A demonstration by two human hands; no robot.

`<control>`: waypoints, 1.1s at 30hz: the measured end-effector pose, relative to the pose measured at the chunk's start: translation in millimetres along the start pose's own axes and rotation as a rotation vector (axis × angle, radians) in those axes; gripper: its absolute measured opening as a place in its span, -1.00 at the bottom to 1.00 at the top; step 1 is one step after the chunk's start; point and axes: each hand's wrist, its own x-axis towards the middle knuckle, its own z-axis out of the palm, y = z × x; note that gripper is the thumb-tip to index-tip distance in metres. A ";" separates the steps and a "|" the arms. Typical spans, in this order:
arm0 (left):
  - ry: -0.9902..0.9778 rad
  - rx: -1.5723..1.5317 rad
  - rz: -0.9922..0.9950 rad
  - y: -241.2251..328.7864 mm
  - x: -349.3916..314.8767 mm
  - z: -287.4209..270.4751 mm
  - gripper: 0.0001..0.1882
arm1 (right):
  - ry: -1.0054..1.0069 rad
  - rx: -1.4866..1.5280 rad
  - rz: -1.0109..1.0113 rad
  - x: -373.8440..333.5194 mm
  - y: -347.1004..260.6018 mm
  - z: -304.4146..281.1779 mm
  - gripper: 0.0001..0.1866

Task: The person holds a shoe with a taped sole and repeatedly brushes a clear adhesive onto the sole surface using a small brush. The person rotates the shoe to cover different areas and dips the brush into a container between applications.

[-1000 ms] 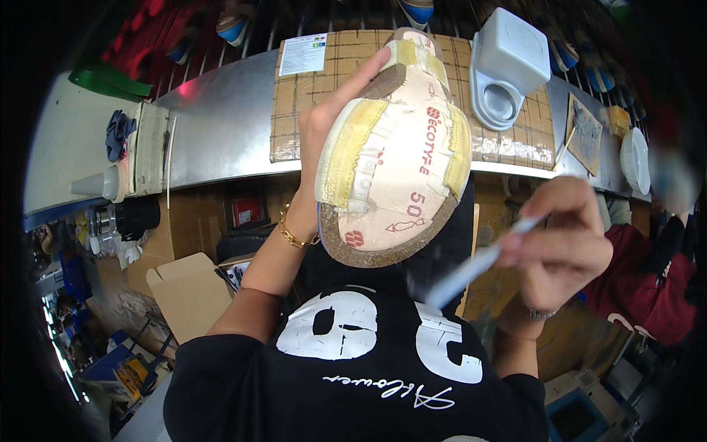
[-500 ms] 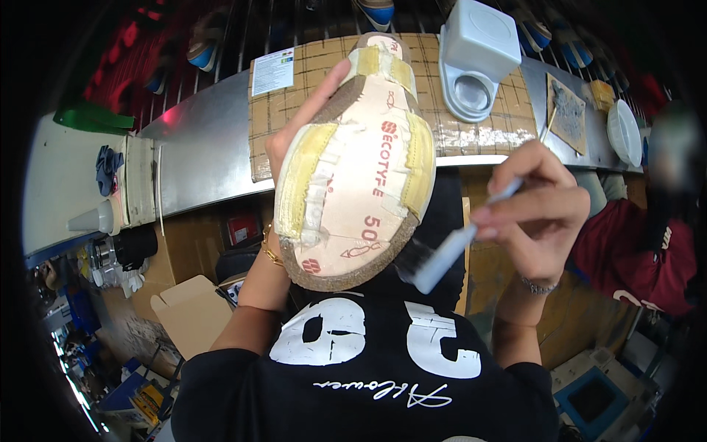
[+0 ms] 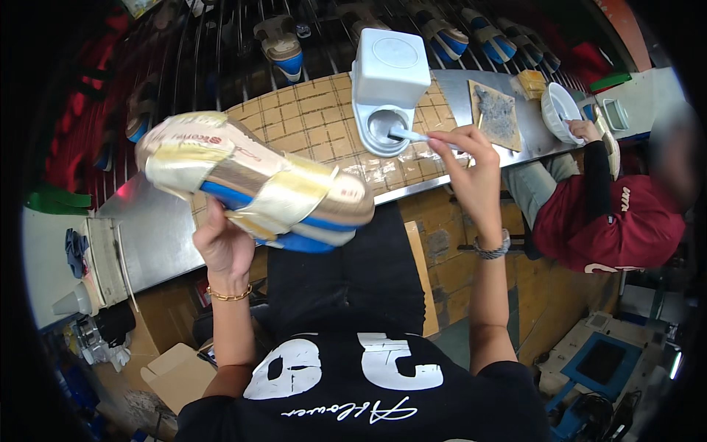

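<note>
My left hand (image 3: 224, 247) grips a sandal upper on a blue last (image 3: 291, 195) from beneath, thumb against its side. Pale yellow straps wrap over the beige insole, and the whole piece is tilted over the bench's front edge, slightly blurred. Between the thumb and fingers of my right hand (image 3: 475, 166) is a brush (image 3: 414, 136) with a pale blue-white handle. Its bristle end is down in the round cup (image 3: 384, 131) at the foot of a white dispenser pot (image 3: 392, 70). What the cup contains cannot be made out.
Under the pot lies a taped cardboard sheet (image 3: 294, 110) on the metal bench (image 3: 158, 221). A stained board (image 3: 495, 118) and a white bowl (image 3: 554, 110) stand to the right. A co-worker in a maroon top (image 3: 611, 221) reaches to the bowl. Several lasted shoes sit on rods behind.
My left hand has turned the sandal and carried it left, toe now pointing left. My right hand has taken the brush from beside the sole up to the pot's cup.
</note>
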 end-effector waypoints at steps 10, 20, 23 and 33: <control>-0.220 -0.188 -0.377 -7.3 23.9 55.6 0.06 | 0.037 -0.218 -0.124 9.4 11.5 17.9 -0.83; 0.021 0.032 -0.370 -26.8 14.1 55.7 0.05 | -0.229 0.262 0.185 20.6 17.0 -1.8 -0.82; -0.088 0.074 -0.407 -32.2 9.5 47.2 0.05 | 0.054 -0.009 -0.337 30.6 -20.3 -16.3 -0.82; -0.320 0.440 -0.255 -11.3 -12.4 114.8 -0.05 | 0.080 0.210 -0.403 -8.8 -114.6 0.2 -0.76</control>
